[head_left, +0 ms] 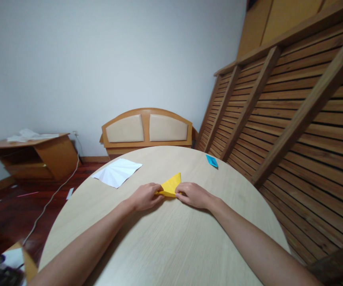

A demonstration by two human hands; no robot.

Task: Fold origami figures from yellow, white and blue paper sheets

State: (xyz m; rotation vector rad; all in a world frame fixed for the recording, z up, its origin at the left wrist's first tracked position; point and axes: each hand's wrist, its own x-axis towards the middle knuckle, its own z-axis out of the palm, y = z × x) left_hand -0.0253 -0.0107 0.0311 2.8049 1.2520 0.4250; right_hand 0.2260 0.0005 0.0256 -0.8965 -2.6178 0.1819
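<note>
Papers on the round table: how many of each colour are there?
Yellow paper, folded, pinched by the left hand and the right hand: 1
White paper, creased, lying flat: 1
Blue paper, small, near the far edge of the table: 1
Total: 3

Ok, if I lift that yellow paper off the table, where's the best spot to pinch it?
Probably the free far tip of the yellow paper, coming from the far side. It lies flat on the table as a folded triangle; the left hand and right hand press its near corners, so only the pointed end away from the person is bare.
</note>
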